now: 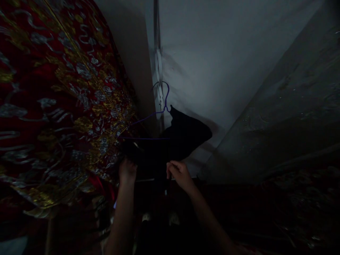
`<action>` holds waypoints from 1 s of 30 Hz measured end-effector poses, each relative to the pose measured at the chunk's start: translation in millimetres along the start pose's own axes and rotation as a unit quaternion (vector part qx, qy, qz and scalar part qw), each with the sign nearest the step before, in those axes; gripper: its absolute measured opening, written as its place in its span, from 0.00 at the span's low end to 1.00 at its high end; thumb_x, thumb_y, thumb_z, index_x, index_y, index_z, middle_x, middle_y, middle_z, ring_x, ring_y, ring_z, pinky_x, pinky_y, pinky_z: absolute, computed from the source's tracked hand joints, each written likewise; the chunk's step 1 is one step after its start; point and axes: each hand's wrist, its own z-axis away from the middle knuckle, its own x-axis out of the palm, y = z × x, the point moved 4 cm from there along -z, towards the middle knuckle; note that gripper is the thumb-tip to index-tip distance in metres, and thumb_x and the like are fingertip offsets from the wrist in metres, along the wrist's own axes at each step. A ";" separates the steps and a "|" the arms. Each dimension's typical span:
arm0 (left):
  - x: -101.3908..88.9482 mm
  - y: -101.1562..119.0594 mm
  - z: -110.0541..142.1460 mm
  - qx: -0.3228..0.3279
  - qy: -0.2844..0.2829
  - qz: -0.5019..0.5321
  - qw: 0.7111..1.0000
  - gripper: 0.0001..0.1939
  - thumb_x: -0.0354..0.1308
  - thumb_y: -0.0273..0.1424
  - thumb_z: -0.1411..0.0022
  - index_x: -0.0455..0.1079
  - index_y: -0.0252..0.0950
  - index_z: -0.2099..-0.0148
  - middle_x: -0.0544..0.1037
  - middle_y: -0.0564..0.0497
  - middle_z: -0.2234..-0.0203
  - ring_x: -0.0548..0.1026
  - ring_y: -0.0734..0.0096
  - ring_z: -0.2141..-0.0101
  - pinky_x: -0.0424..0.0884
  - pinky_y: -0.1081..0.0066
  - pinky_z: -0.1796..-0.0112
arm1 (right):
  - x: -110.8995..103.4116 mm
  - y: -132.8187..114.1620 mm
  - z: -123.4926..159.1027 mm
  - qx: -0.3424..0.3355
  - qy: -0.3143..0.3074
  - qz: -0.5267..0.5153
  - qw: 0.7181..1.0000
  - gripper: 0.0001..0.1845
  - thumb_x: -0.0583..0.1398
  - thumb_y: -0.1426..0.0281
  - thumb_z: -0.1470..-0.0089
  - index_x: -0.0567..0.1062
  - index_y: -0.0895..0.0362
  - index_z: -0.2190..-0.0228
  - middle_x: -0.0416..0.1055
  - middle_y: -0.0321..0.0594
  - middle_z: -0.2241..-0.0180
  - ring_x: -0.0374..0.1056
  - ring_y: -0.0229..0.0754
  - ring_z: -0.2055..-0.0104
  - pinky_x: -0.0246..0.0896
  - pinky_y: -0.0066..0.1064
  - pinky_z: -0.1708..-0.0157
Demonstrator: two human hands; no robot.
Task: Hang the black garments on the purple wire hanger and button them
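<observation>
A purple clothes hanger hangs by its hook at a pale door handle in the dim light. Black clothing covers the hanger's right shoulder, while the left arm of the hanger is bare. My right hand has its fingers curled on the dark cloth below that covered shoulder. To the left, my left hand is closed at the cloth under the hanger's lower bar. Deep shadow hides the fold in its fingers and the exact kind of garment.
A red cloth with gold and silver patterns fills the left side. Behind the hanger is a pale door or wall panel. A grey, glittery sheet-like surface slants along the right. Light shoe tips show below on the dark floor.
</observation>
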 end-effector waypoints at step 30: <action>0.8 31.7 65.8 0.138 -0.305 -0.482 0.809 0.10 0.72 0.34 0.52 0.74 0.42 0.78 0.77 0.54 0.83 0.73 0.66 0.83 0.67 0.73 0.77 | -82.3 -52.9 -97.1 -0.182 0.036 0.170 0.968 0.13 0.58 0.67 0.47 0.80 0.56 0.63 0.79 0.42 0.64 0.73 0.47 0.60 0.66 0.36 0.55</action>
